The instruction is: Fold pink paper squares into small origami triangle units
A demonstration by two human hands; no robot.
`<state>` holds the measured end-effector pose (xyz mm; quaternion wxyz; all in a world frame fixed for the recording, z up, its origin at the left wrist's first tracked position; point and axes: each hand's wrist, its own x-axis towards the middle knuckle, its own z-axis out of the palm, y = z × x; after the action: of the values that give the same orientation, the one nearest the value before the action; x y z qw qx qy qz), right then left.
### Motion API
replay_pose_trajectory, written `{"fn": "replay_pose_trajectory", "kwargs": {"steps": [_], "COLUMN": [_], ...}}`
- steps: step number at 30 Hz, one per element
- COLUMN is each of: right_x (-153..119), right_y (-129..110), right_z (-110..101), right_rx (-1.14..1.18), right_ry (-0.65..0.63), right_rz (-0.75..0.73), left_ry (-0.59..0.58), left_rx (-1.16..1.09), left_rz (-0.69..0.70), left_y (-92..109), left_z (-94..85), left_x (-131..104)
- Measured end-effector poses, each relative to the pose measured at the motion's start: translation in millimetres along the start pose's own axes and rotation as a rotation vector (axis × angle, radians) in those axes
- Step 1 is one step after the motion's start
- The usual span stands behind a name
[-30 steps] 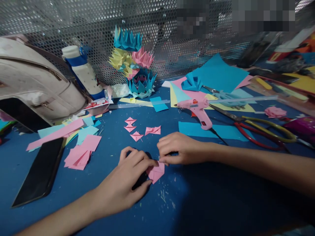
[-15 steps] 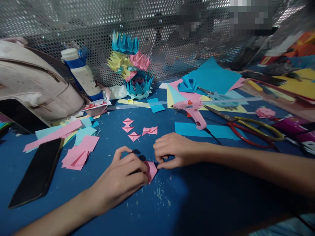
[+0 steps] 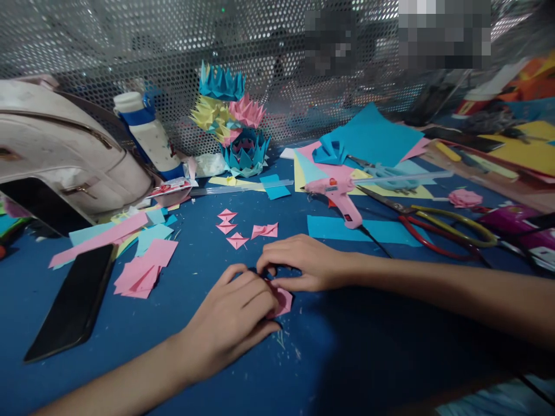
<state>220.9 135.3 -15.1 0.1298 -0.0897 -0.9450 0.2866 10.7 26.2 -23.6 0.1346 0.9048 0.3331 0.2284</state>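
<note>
A small folded piece of pink paper (image 3: 284, 301) lies on the blue table under both hands, its left part covered. My left hand (image 3: 236, 309) is curled over it, fingertips pressing it down. From the other side my right hand (image 3: 299, 263) meets its upper edge with thumb and bent fingers together; the exact contact is partly hidden. Just beyond the hands sit several small folded pink paper pieces (image 3: 237, 240) and a twisted pink piece (image 3: 264, 230). To the left is a stack of pink paper squares (image 3: 137, 276).
A pink glue gun (image 3: 340, 193) rests right of centre, with large scissors (image 3: 446, 225) beside it and a blue strip (image 3: 368, 229) below. At left are a phone (image 3: 71, 303), a bag (image 3: 65, 136) and a bottle (image 3: 150, 133). A paper flower stack (image 3: 245, 150) stands behind.
My left hand has moved right and the pink paper has shifted right with it. The right hand has come slightly left, so the two hands now meet over the paper.
</note>
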Motion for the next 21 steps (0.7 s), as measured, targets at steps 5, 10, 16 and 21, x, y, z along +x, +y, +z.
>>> {"fn": "replay_pose_trajectory", "kwargs": {"steps": [5,10,16,21], "right_x": [1,-1,-2,-3], "right_y": [-3,-8,-13,-13], "right_z": [3,4,2,1], "right_rx": [0.012,0.049,-0.009,-0.067], "right_ry": [0.012,0.03,0.049,0.01], "right_rz": [0.0,0.026,0.059,0.048], "left_ry": [0.054,0.045,0.105,0.14], "left_rx": [0.001,0.045,0.249,0.343], "left_rz": [0.018,0.061,0.183,0.264], "left_y": [8,11,8,11], "left_z": [3.2,-1.3,-6.5,-6.8], "left_x": [5,1,-3,-11]}}
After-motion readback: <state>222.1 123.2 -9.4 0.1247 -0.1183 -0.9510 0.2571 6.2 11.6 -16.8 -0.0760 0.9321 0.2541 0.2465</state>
